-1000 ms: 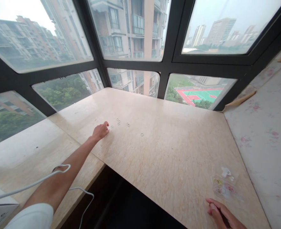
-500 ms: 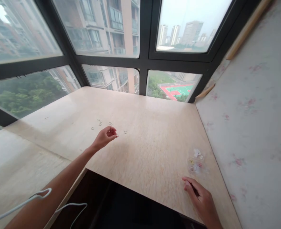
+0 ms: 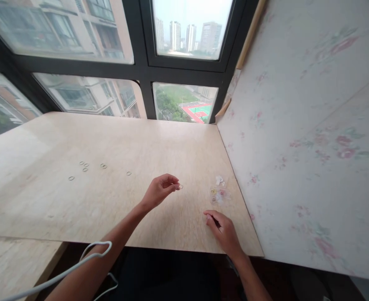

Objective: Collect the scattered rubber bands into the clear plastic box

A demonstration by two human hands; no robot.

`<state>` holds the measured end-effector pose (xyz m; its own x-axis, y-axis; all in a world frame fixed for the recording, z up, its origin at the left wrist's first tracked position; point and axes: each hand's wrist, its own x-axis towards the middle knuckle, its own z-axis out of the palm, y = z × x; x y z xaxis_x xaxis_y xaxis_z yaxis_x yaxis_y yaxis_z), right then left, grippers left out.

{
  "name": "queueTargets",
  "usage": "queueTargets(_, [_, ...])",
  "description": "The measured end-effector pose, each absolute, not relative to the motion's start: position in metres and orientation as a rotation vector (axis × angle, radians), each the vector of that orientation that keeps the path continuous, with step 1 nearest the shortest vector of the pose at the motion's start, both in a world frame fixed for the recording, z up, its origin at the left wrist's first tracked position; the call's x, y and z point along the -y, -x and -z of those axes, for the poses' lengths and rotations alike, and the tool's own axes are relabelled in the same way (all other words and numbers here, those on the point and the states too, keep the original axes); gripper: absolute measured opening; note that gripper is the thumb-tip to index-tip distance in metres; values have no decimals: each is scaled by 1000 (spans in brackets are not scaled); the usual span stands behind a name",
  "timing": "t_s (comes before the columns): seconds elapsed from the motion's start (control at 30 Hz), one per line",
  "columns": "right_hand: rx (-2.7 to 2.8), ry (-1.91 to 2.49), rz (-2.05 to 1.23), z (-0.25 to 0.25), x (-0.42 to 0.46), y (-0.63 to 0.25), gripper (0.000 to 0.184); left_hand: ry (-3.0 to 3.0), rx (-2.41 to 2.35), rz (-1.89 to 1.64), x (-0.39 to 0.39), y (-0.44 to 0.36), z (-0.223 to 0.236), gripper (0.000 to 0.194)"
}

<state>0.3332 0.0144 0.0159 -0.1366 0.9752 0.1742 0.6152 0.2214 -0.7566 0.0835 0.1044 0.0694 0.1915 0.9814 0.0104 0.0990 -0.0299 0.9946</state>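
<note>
Between the thumb and fingertips of my left hand is a small thin ring, held just above the marble-look counter. My right hand rests near the counter's front edge, thumb and index finger pressed together; whatever they may hold is too small to make out. Just beyond it lies a clear plastic box with yellow, red and white little pieces in it. On the left part of the counter lie several thin rings, and a single ring sits apart from them.
Dark-framed windows border the counter at the back. A flower-papered wall closes off the right side. A white cable loops across my left forearm at the lower left.
My left hand has come away from the scattered rings toward the right with a ring in its fingertips. The view has turned right, and my right hand keeps its pinch.
</note>
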Motion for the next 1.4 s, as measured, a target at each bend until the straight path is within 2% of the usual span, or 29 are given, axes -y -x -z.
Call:
queueTargets(0.27, [1811, 1449, -715, -18, -14, -332, 23, -1691, -1049, -944, -99, -165, -60, 10])
queueTargets(0.53, [1781, 1422, -745, -17, -14, -334, 23, -1922, -1053, -897, -107, -201, -48, 14])
queueTargets(1.07, [1770, 1430, -756, -20, -13, -333, 24, -2034, -1074, -827, -109, -208, -38, 19])
queueTargets(1.4, [1811, 1447, -728, -17, -14, -334, 24, -1997, -1206, -862, -97, -156, -27, 19])
